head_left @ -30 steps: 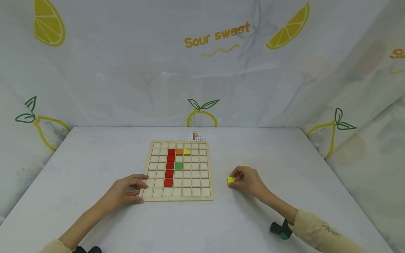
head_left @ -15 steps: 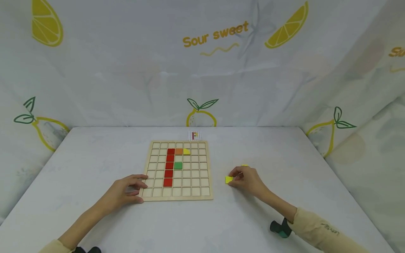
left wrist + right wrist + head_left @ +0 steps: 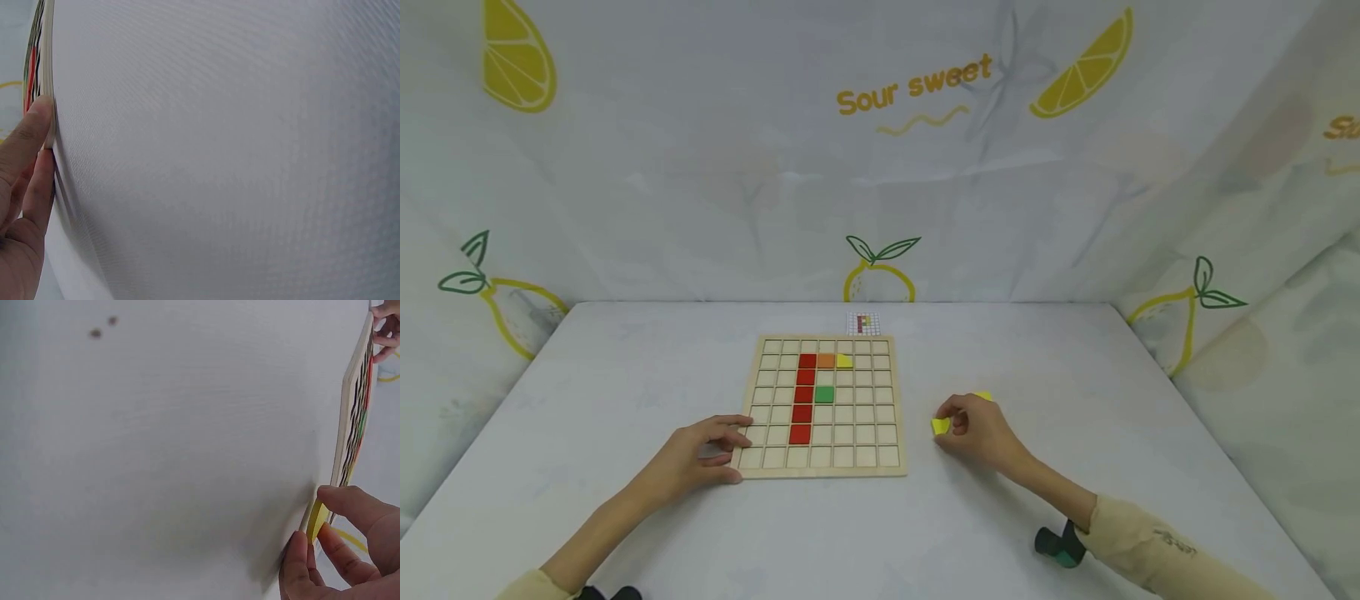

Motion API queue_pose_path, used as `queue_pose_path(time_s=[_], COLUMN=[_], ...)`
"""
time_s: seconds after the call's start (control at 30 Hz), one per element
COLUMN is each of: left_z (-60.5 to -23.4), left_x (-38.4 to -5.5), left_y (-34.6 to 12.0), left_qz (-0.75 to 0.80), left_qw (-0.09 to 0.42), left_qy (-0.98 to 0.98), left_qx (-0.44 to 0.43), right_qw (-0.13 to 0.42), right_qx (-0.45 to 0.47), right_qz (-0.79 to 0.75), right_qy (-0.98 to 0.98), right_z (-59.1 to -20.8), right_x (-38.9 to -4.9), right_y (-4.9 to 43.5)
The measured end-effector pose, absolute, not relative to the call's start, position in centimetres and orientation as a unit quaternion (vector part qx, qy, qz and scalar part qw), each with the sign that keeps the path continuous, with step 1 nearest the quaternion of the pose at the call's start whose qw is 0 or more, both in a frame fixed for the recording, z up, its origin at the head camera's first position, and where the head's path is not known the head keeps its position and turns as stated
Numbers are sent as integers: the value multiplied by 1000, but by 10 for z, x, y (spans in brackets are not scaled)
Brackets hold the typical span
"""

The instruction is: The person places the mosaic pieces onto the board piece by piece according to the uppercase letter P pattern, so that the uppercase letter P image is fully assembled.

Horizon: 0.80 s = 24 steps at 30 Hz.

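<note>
On the table lies a wooden grid board (image 3: 842, 433) with a column of several red tiles (image 3: 805, 377), an orange tile (image 3: 826, 361), a yellow tile with a slanted corner (image 3: 844, 362) and a green tile (image 3: 824, 394) in its cells. My left hand (image 3: 700, 450) rests at the board's near left side, fingertips on the rim and thumb by the corner. To the right of the board, my right hand (image 3: 981, 429) pinches a small yellow tile (image 3: 940, 427) between thumb and fingers; the right wrist view shows this yellow tile (image 3: 317, 520) tilted on edge, close over the table.
Another yellow tile (image 3: 983, 396) lies behind the right hand, partly hidden by it. A small printed pattern card (image 3: 862, 323) sits just beyond the board's far edge. White cloth printed with lemons (image 3: 880, 279) hangs behind the table.
My right hand has shifted slightly left towards the board, and the yellow tile has turned a little in its fingers. My left hand stays where it was on the board's side.
</note>
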<state>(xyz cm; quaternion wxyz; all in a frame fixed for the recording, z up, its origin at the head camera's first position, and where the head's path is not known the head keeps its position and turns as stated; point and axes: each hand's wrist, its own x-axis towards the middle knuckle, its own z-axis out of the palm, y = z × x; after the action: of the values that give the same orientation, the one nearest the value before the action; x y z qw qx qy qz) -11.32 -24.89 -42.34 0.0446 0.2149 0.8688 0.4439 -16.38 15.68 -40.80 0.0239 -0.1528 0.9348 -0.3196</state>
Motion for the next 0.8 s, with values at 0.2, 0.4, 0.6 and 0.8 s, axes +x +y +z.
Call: queue_pose_path(time_s=[0.2,0.4,0.6,0.8], left_z=[-422,-421,-420,-420], left_x=[-113,-113,-114,-114], left_y=[-249,-248,-248,-249], left_qz=[446,440,441,443], left_qw=[45,51,41,44], left_qy=[868,871,870,867], left_qx=[216,210,217,222], right_qw=[58,83,79,61], right_qx=[-106,-59,-27,-17], right_qz=[-352,-407,-455,-477], right_qy=[928,908,887,877], right_z=[-406,-407,-405,-406], right_x=[-166,-168,-170,-174], right_y=[160,157,144,133])
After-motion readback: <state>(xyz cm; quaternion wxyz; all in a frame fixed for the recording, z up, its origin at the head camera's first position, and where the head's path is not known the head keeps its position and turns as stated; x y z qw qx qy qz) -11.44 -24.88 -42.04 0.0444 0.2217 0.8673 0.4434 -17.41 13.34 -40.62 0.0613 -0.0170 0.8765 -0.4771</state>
